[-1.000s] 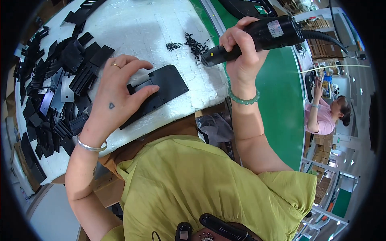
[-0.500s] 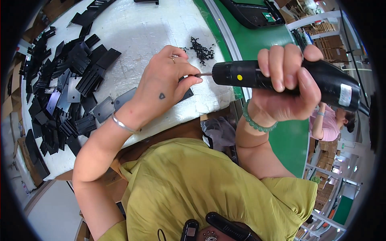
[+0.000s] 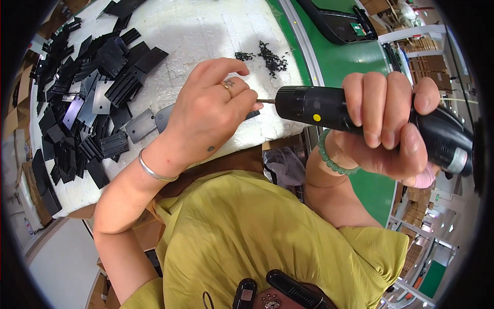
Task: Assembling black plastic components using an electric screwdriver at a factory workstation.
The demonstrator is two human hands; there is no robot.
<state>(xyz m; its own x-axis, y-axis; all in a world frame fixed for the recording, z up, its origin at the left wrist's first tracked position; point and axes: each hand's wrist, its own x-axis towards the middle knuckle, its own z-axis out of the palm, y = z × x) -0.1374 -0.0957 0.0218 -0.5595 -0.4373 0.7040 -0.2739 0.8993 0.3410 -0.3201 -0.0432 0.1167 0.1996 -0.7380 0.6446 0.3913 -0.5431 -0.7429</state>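
Observation:
My right hand (image 3: 387,121) is wrapped round a black corded electric screwdriver (image 3: 314,108), held roughly level with its bit pointing left. The thin metal bit (image 3: 267,101) reaches the fingertips of my left hand (image 3: 211,108). That hand is closed in a pinch, its back toward the view; whatever sits between the fingers is hidden. Beneath the left hand a dark flat plate (image 3: 163,117) shows on both sides, mostly covered. Just beyond the fingers lie a heap of small black screws (image 3: 272,61) and a smaller cluster (image 3: 244,55), on the white foam-like work surface (image 3: 206,36).
Black and grey flat plates and ribbed parts (image 3: 92,98) are piled along the left of the surface. A single grey plate (image 3: 140,126) lies nearer. On the right, a green bench (image 3: 342,64) with a metal rail carries a large black housing (image 3: 337,23).
My left hand has rolled so its back shows more and its thumb is hidden. The screwdriver's rear end has dipped. The whole view has shifted slightly.

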